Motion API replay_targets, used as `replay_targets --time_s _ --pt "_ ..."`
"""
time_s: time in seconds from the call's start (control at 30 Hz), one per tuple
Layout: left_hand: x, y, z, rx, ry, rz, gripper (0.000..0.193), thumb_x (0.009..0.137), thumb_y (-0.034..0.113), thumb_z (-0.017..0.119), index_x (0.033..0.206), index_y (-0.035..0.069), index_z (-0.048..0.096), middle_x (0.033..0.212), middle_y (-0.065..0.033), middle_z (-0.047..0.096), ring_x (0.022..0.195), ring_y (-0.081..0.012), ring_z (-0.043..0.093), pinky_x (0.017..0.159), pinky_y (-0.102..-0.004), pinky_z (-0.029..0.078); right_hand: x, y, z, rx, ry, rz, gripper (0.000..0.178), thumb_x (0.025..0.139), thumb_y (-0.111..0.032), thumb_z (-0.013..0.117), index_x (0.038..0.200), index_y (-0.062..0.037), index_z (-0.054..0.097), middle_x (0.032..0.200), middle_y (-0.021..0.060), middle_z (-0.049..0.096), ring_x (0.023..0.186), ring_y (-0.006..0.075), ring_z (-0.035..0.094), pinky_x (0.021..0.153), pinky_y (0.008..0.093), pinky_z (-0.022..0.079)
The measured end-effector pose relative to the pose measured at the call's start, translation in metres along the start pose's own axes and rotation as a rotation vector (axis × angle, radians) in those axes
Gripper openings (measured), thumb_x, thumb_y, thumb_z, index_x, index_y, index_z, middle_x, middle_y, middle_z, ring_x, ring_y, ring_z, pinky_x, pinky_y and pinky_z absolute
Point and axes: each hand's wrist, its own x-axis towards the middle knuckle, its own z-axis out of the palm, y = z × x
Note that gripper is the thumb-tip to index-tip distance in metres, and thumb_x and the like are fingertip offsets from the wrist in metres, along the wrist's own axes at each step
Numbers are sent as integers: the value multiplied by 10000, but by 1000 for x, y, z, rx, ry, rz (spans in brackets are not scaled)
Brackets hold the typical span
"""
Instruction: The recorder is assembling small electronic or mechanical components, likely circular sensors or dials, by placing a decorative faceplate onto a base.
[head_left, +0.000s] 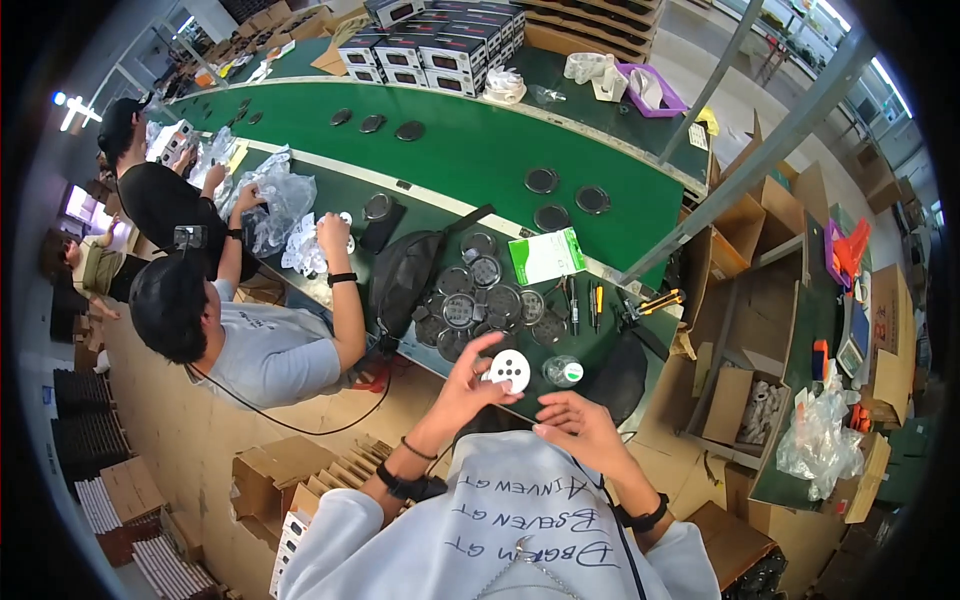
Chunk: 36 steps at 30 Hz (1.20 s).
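Left hand [470, 388] pinches white disc [510, 372]; right hand [584, 430] has fingers half curled.

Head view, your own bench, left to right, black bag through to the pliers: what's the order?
Black bag → white disc, held in the left hand → clear jar → yellow-handled tool → pliers.

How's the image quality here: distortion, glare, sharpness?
Head view: fisheye bending curves the green conveyor, with black corners; head view, upper right: a light strip glares white; head view, near the centre: the white disc in the left hand is clear enough to show its dark spots.
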Motion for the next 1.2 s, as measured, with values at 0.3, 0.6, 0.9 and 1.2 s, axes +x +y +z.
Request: replay_targets --time_s 0.3,0.6,0.9,1.2 --pt "-42 31 45 256 8 167 412 951 10 651 1335 29 504 1048 -75 688 869 -53 622 693 -196 512 0 -13 6 414 -19 -125 285 922 54 665 1202 92 631 1068 168 721 895 182 717 797 302 608" --pt "-51 25 53 280 -34 216 400 955 15 652 1336 22 532 1103 -69 684 900 -62 633 720 -212 532 -12 -15 3 440 -24 -141 280 920 54 666 1195 99 642 1047 182 727 880 193 724 782 302 616" --pt "-56 19 53 234 -45 206 390 958 8 647 1332 19 534 1136 -77 677 967 -85 642 785 -231 542 -15 -10 5 474 -35 -129 289 910 67 668 1196 103 641 1065 201 722 898 214 729 802 322 621" --pt "-60 10 45 218 -10 297 391 955 -18 624 1334 16 539 1188 -87 657 1039 -143 648 860 -283 571 -16 -22 10 348 -18 -68 276 904 49 668 1169 119 638 1036 191 723 876 226 725 788 329 612"
